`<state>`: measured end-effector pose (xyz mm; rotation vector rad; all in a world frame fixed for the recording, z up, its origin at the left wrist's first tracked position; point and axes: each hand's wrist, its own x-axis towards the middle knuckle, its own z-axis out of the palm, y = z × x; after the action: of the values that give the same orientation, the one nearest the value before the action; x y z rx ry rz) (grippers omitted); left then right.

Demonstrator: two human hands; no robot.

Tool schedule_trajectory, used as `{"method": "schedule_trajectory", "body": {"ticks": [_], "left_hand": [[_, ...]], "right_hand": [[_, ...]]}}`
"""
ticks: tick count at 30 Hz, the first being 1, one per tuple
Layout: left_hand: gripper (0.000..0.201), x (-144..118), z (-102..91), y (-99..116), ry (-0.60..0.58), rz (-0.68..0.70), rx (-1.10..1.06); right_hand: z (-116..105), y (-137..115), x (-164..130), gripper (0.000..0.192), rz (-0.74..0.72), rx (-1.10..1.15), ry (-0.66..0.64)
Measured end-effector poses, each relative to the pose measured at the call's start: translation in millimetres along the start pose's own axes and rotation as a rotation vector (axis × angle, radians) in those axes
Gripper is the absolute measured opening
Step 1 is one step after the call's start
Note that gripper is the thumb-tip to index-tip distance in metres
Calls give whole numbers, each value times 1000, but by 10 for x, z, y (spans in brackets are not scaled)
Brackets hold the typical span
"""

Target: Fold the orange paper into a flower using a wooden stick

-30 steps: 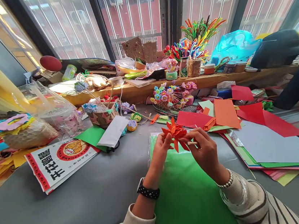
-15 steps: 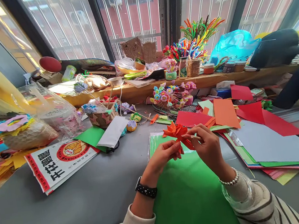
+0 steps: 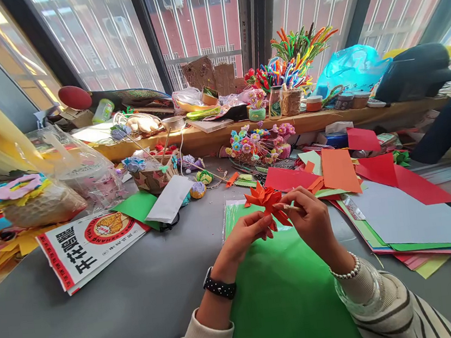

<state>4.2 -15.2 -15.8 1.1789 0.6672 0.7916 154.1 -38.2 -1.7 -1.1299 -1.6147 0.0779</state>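
An orange folded paper flower [image 3: 265,198] is held above a green paper sheet [image 3: 284,293] in the middle of the grey table [image 3: 104,321]. My left hand [image 3: 245,236] pinches the flower's lower petals from below left. My right hand [image 3: 313,219] grips its right side, and a thin wooden stick [image 3: 291,207] lies between the fingers. A black watch is on my left wrist and a bead bracelet on the right.
Loose red, orange and grey paper sheets [image 3: 395,208] lie to the right. A printed bag [image 3: 87,246] and a white envelope [image 3: 170,197] lie to the left. Small paper flowers [image 3: 259,142], a basket [image 3: 154,175] and pipe cleaners [image 3: 293,53] crowd the window ledge. A dark sleeve [image 3: 446,128] reaches in at the right.
My left hand slid down from the flower's left side to its lower petals, and the flower shifted slightly up and right. Between half a second ago and now almost nothing moved.
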Motion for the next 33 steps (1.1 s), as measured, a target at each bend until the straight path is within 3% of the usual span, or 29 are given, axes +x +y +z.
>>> {"method": "schedule_trajectory", "body": {"ticks": [2, 4, 6, 8, 12, 17, 33], "left_hand": [[24, 29, 0, -25, 86, 71, -23], [49, 55, 7, -42, 176, 164, -61], [74, 69, 22, -47, 201, 259, -92], [85, 67, 39, -42, 179, 344, -78], [69, 42, 53, -34, 166, 453, 51], [40, 31, 30, -27, 152, 465, 155], [35, 16, 42, -31, 141, 447, 90]], "right_hand": [[6, -2, -4, 9, -12, 7, -6], [14, -3, -16, 9, -14, 6, -24], [24, 0, -35, 9, -27, 6, -65], [35, 9, -54, 8, -47, 5, -109], [50, 33, -73, 9, -65, -13, -130], [44, 33, -68, 7, -96, 13, -100], [52, -15, -81, 13, -93, -29, -63]]}}
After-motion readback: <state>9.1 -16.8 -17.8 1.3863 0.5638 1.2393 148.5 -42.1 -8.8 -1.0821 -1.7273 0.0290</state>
